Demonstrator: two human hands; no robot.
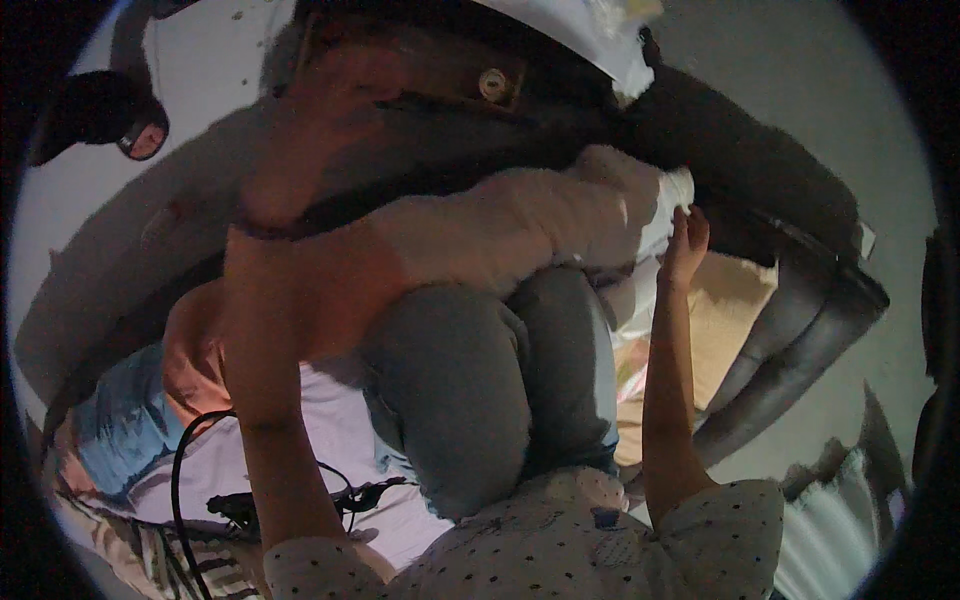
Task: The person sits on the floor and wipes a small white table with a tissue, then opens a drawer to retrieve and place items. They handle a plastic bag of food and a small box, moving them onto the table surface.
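A long piece of peach and beige cloth (pixel 480 232) lies bunched across and beyond my knees. Its far-right part ends in white cloth (pixel 660 214). The fingers of my right hand (pixel 688 236) pinch the edge of that white part. At the left, my left hand (pixel 289 176) is dark and blurred above the cloth's left end, so its fingers and anything in them cannot be made out. Grey trousers (pixel 457 375) cover my bent legs, below the middle of the cloth.
Folded blue cloth (pixel 127 420) and orange cloth (pixel 199 352) lie at the left. A black cable (pixel 178 480) curves near my left arm. Tan material (pixel 724 315) lies beyond my right forearm. A dark surface bearing a round pale object (pixel 493 85) is at the top.
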